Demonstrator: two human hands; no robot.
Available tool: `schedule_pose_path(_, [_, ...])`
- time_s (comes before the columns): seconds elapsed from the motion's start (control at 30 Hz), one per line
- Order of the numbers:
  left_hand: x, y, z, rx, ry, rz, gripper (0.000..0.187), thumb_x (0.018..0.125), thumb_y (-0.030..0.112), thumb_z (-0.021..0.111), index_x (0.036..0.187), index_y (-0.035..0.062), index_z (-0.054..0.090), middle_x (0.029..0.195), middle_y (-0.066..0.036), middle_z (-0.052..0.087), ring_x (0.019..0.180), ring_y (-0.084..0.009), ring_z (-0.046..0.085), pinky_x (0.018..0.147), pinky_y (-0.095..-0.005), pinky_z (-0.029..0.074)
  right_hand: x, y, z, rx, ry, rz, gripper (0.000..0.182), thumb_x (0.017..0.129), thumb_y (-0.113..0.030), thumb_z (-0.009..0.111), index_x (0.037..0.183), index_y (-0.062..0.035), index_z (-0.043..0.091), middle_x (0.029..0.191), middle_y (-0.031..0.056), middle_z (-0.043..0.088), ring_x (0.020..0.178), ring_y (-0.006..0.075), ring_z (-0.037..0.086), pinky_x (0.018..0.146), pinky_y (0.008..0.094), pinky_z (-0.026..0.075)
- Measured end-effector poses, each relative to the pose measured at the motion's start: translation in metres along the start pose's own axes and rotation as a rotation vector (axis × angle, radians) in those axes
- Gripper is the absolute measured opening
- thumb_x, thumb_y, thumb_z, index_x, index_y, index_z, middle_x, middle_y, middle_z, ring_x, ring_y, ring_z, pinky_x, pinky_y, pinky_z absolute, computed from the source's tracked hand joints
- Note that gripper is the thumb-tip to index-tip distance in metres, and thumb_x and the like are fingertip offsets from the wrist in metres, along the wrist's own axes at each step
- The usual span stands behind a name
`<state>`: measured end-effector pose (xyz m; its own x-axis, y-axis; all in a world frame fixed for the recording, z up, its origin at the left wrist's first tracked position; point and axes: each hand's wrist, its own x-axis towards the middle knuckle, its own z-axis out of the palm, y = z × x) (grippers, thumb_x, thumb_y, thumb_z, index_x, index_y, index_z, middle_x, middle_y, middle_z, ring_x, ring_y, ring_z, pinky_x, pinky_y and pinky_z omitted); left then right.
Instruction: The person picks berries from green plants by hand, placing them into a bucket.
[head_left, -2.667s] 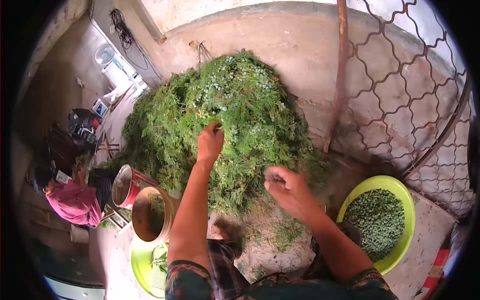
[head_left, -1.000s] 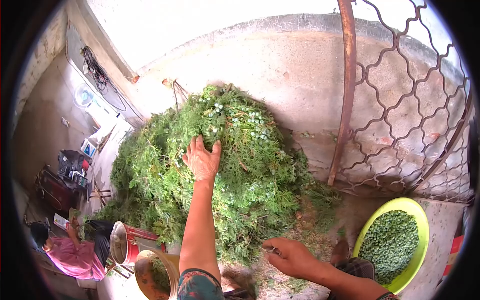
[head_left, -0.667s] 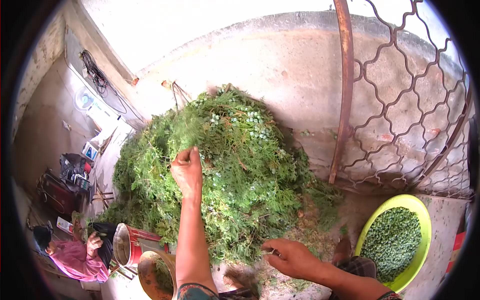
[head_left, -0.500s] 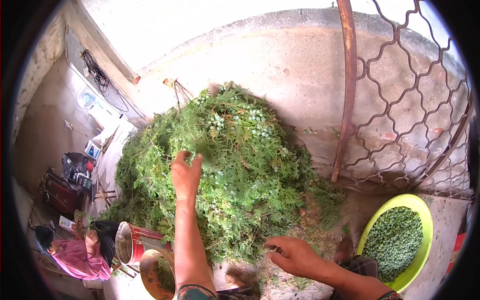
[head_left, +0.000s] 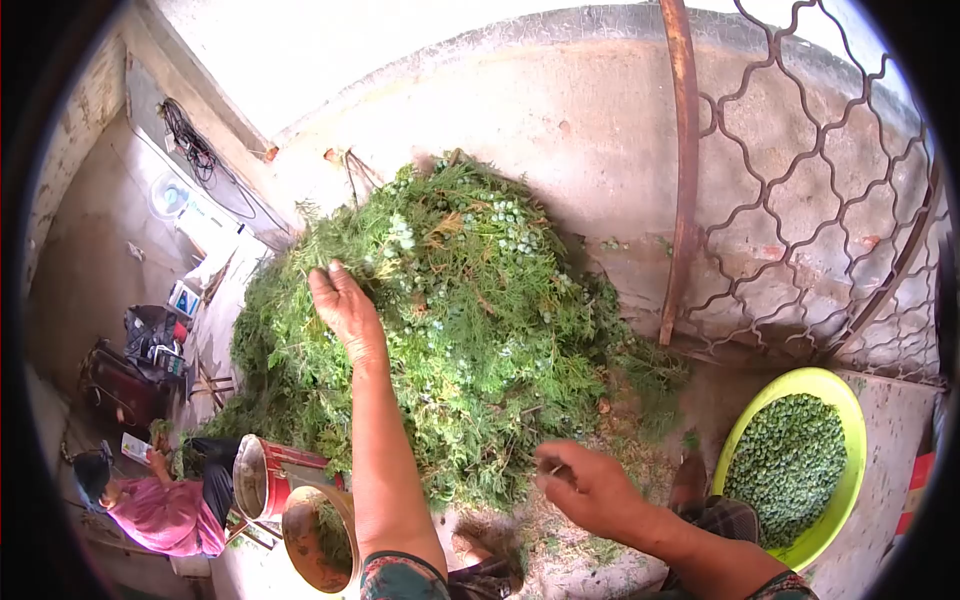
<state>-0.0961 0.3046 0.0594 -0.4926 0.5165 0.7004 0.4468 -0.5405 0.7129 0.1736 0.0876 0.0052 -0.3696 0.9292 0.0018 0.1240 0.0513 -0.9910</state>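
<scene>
A large heap of cut evergreen branches (head_left: 470, 350) with pale blue-green berries fills the middle of the view. At its upper left side is my left hand (head_left: 348, 315), thumb and fingers closed on a leafy evergreen sprig (head_left: 322, 240) that stands up above the fingertips. My right hand (head_left: 592, 492) hovers low at the heap's front right edge, slightly blurred. Its fingers are curled in toward the thumb, and what they hold, if anything, is hidden.
A yellow-green basin (head_left: 852, 470) of picked green berries (head_left: 785, 465) stands at right. Two buckets, one red and white (head_left: 250, 480), one tan (head_left: 295, 535), are at lower left. Another person (head_left: 165, 510) in pink sits beyond them. A metal lattice gate (head_left: 765, 185) borders the upper right.
My left hand has moved up and left across the heap, and its spread fingers have closed on a sprig. My right hand has shifted only slightly. The person in pink has straightened up.
</scene>
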Motion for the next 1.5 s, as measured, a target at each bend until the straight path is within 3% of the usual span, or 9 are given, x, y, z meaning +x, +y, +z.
schedule_pose_path(0.1, [-0.010,0.028,-0.016,-0.070,0.130,-0.093,0.021,0.092,0.022,0.053,0.096,0.0016,0.054,0.084,-0.001,0.054,0.078,-0.0090,0.044,0.077,-0.0245,0.038,-0.004,-0.009,-0.003,0.051,0.021,0.022,0.035,0.085,-0.017,0.059,0.112,0.0018,0.049,0.095,0.0100,0.058,0.081,0.0131,0.057,0.069,0.0276,0.048])
schedule_pose_path(0.33, [-0.101,0.108,-0.065,-0.073,-0.175,-0.240,0.017,0.092,0.022,0.054,0.091,0.0056,0.057,0.083,0.004,0.053,0.077,-0.0056,0.043,0.074,-0.0221,0.037,-0.021,-0.023,-0.002,0.345,0.224,-0.136,0.036,0.082,-0.018,0.063,0.110,0.0026,0.050,0.096,0.0160,0.057,0.083,0.0196,0.059,0.073,0.0302,0.048])
schedule_pose_path(0.5, [-0.172,0.153,-0.089,-0.023,-0.458,-0.395,0.018,0.092,0.023,0.054,0.084,0.0070,0.053,0.076,0.006,0.048,0.071,-0.0042,0.038,0.064,-0.0197,0.033,-0.025,-0.016,-0.010,-0.030,0.407,-0.488,0.041,0.081,-0.019,0.065,0.113,0.0023,0.050,0.106,0.0170,0.055,0.101,0.0188,0.052,0.082,0.0314,0.044])
schedule_pose_path(0.9, [-0.226,0.152,-0.087,-0.100,-0.453,-0.365,0.005,0.091,0.007,0.053,0.090,0.0025,0.053,0.076,0.004,0.048,0.072,-0.0047,0.037,0.064,-0.0187,0.035,-0.022,-0.016,0.010,-0.183,0.084,-0.260,0.016,0.081,-0.018,0.062,0.083,-0.0018,0.059,0.073,0.0128,0.062,0.064,0.0252,0.060,0.059,0.0340,0.046])
schedule_pose_path(0.97, [-0.224,0.137,-0.093,-0.034,-0.411,-0.285,0.010,0.092,0.016,0.054,0.093,0.0055,0.054,0.076,0.003,0.051,0.071,-0.0041,0.042,0.065,-0.0184,0.037,-0.021,-0.016,0.012,0.314,0.067,-0.262,0.014,0.086,-0.013,0.058,0.090,0.0003,0.056,0.075,0.0049,0.057,0.064,0.0122,0.053,0.059,0.0264,0.044])
schedule_pose_path(1.07, [-0.213,0.149,-0.099,-0.424,-0.305,-0.882,0.015,0.091,0.022,0.053,0.100,0.0098,0.052,0.059,-0.002,0.045,0.056,-0.0121,0.046,0.054,-0.0263,0.040,-0.019,-0.028,-0.011,0.859,0.043,-0.047,0.010,0.084,-0.010,0.054,0.090,-0.0027,0.053,0.076,0.0074,0.058,0.064,0.0154,0.056,0.051,0.0278,0.046])
schedule_pose_path(1.17, [-0.214,0.150,-0.102,-0.803,-0.361,-0.980,0.018,0.092,0.025,0.050,0.101,0.0089,0.053,0.057,0.000,0.040,0.057,-0.0148,0.046,0.056,-0.0313,0.041,-0.018,-0.014,-0.008,1.169,0.079,0.216,0.010,0.079,-0.009,0.054,0.087,-0.0036,0.051,0.074,0.0070,0.057,0.062,0.0150,0.057,0.045,0.0296,0.048])
schedule_pose_path(1.33, [-0.222,0.152,-0.091,-1.055,-0.289,-0.935,0.019,0.093,0.022,0.046,0.101,0.0065,0.051,0.059,-0.001,0.043,0.074,-0.0196,0.052,0.108,-0.0424,0.024,-0.032,-0.015,0.027,0.750,-0.183,0.259,0.009,0.086,-0.011,0.055,0.091,-0.0038,0.051,0.073,0.0044,0.054,0.055,0.0094,0.052,0.044,0.0241,0.045])
schedule_pose_path(1.5, [-0.230,0.153,-0.089,-1.122,-0.240,-0.970,0.025,0.088,0.025,0.056,0.104,0.0073,0.048,0.065,-0.002,0.047,0.087,-0.0211,0.053,0.107,-0.0445,0.027,-0.035,-0.007,0.050,0.386,0.052,-0.252,0.019,0.081,-0.007,0.063,0.095,-0.0014,0.052,0.075,0.0061,0.057,0.062,0.0177,0.060,0.051,0.0301,0.047])
